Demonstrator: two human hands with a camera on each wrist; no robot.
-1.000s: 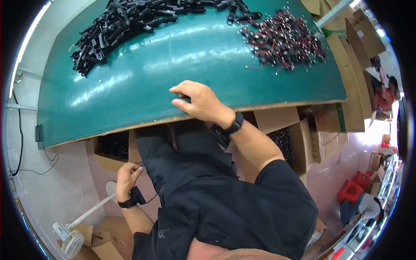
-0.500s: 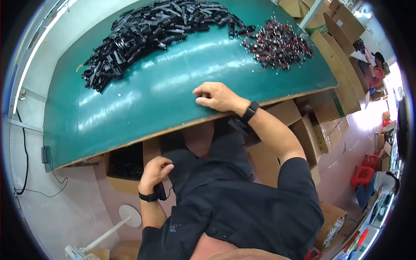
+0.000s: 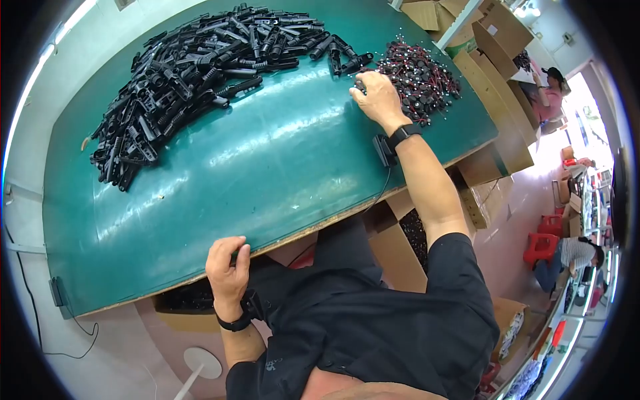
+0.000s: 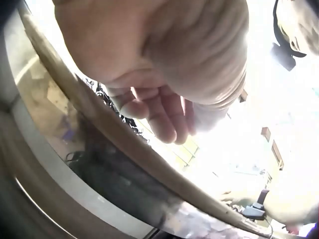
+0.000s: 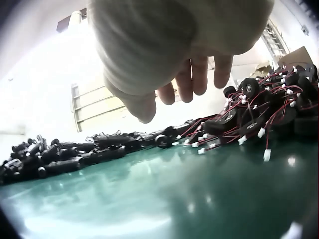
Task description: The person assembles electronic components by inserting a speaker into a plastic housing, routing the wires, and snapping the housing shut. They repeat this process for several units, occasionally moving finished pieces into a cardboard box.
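My right hand [image 3: 380, 99] hovers at the left edge of a heap of small black round parts with red wires and white connectors [image 3: 427, 83]. In the right wrist view the fingers of the right hand [image 5: 184, 74] hang loose above the table, holding nothing visible, with the wired parts [image 5: 254, 109] to the right. My left hand [image 3: 228, 270] is at the table's front edge, fingers loosely bent; the left wrist view shows the left hand [image 4: 154, 64] with nothing in it. A large pile of black tubular parts [image 3: 167, 90] lies on the green table at the left and back.
The green table [image 3: 267, 167] has a wooden front edge. Cardboard boxes [image 3: 497, 93] stand at its right; others are below it. A cable hangs from the right wrist device [image 3: 385, 151]. Red stools [image 3: 541, 247] and people are farther right.
My right hand has moved forward and right to the wired parts. My left hand has risen from beside the lap to the table edge. The head view has shifted.
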